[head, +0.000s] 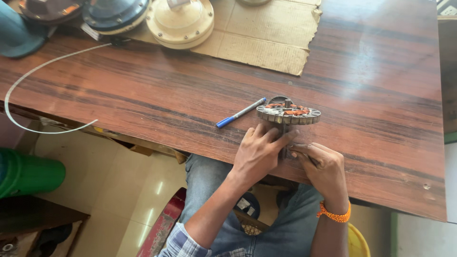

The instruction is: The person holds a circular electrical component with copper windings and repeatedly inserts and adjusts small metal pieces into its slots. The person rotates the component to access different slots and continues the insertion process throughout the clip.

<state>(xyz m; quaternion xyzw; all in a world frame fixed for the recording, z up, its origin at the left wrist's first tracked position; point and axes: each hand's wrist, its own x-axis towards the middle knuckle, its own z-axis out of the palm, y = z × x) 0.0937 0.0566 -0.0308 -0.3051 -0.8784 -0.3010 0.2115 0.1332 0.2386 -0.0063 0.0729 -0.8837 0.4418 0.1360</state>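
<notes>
Dark streaked wooden table (pixel 143 90), tiled floor (pixel 119 181) below, left hand (pixel 259 152) fingers spread on tabletop, right hand (pixel 321 164) fingers curled around thin tool, wound stator (pixel 288 114) beside

Bare hands and forearms here: left hand (pixel 259 152), right hand (pixel 320 164). Orange beaded band (pixel 334 215) circles the right wrist, a plaid sleeve (pixel 183 243) is rolled up on the left, blue jeans (pixel 285 228) below.

round grey stator (pixel 288 114) (orange windings on top) stands on its shaft, upright.
</notes>
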